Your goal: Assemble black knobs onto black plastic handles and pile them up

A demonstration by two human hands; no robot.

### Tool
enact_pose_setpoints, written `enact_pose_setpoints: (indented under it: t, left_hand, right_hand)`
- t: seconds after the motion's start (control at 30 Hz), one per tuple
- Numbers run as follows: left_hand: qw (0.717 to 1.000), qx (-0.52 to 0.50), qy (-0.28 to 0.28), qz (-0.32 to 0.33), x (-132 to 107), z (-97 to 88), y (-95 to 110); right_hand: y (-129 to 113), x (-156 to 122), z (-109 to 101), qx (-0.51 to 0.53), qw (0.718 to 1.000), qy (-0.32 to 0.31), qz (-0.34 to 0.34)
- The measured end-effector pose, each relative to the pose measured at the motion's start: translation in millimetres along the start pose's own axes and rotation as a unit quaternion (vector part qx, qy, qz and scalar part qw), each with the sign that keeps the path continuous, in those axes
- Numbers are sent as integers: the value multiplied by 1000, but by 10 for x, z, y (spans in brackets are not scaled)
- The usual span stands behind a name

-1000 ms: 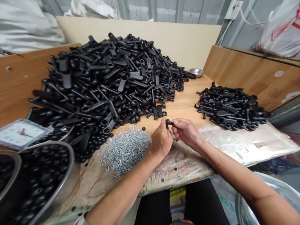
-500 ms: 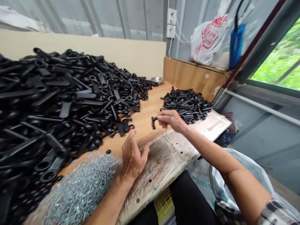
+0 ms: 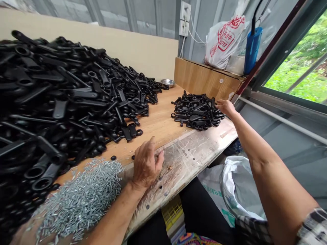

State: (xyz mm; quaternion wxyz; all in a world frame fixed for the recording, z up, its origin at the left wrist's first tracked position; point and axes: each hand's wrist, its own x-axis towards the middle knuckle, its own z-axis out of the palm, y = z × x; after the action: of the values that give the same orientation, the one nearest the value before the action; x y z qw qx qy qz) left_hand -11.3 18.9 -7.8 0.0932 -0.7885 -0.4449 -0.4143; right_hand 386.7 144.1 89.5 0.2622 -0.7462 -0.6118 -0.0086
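My left hand (image 3: 146, 165) rests over the front edge of the wooden table, with its thumb apart from the loosely bent fingers. Nothing shows in its grasp. Just left of that wrist lies a heap of small silvery metal pins (image 3: 89, 200). My right hand (image 3: 226, 107) reaches out to the right side of a small pile of black ring-ended levers (image 3: 195, 114). Its fingers are pinched on a black lever (image 3: 213, 103) at the edge of this pile; the fingertips are partly hidden.
A large heap of black levers (image 3: 76, 92) covers the left of the table (image 3: 160, 117). Behind stand a small metal bowl (image 3: 168, 83) and a wooden box (image 3: 199, 76) carrying a plastic bag (image 3: 224, 42). An open white sack (image 3: 227, 180) sits below, right.
My right hand has moved right and away from me, carrying a black lever from above the table's middle to the small pile's right edge. My left hand stays nearly in place.
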Motion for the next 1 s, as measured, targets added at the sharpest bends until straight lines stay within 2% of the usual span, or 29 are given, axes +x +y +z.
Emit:
enact_pose_setpoints:
  t: [0.1,0.2,0.3,0.37,0.43,0.5,0.57,0.63,0.8,0.9,1.0]
  left_hand:
    - [996,-36,-34,72,-39,-26,101]
    - [986,-51,-69,143,-65,-42,200]
    - [984,-23,-38,170,-54,-44,226]
    - [984,-4,-12,177,-42,-58,216]
    - [983,7,2,182,-33,-78,206]
    - [983,9,15,181,-28,-93,201]
    - [984,6,33,177,-27,-94,198]
    - [985,0,45,168,-30,-84,193]
    - [992,-5,24,128,-32,-56,161]
    - [995,-13,16,98,-16,-61,140]
    - [997,-43,14,56,3,-80,128]
  right_hand:
    - [-287,-66,225,-28,999,37,-19]
    - [-921,-272,658,50,987,-15,-152]
    - [-1728,-687,1096,140,936,-135,-293]
    - [-2229,-981,1290,123,890,-207,-388]
    - [-2622,-1169,1407,62,858,-225,-458]
    - [-2869,-1204,1484,-7,866,-207,-455]
    - [-2976,-1126,1553,-51,894,-201,-397]
    - [-2981,-1021,1621,-63,908,-220,-351]
    - [-2808,-960,1676,-34,902,-250,-351]
    - [-2637,-999,1589,78,899,-280,-327]
    - [-2411,-993,1433,266,884,-307,-234]
